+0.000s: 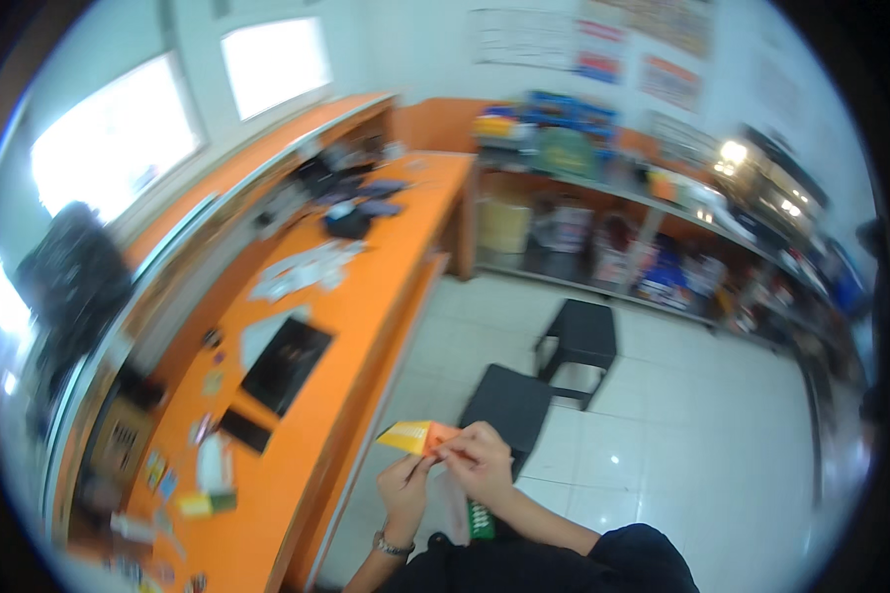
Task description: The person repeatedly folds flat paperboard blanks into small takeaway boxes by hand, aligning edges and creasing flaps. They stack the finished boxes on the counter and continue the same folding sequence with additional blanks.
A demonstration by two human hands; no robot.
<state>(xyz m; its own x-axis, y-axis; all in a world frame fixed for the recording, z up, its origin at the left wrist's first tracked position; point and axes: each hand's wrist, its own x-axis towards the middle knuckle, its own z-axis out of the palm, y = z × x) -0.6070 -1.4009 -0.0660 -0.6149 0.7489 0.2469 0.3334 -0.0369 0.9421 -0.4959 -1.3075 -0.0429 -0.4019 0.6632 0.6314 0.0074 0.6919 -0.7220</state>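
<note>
In front of my body, above the floor, both hands hold a small yellow-and-orange piece that looks like folded paper or a flat packet. My left hand pinches its lower edge, with a metal-banded watch on that wrist. The fingers of my right hand are closed on the orange end, close to the left fingertips. Just below my hands hangs something white and green, partly hidden by my right forearm. Blur hides finer detail.
To the left runs a long orange counter with a black panel, papers and small items. Two black stools stand on the tiled floor. Loaded metal shelves line the far wall, with a lit glass-fronted appliance.
</note>
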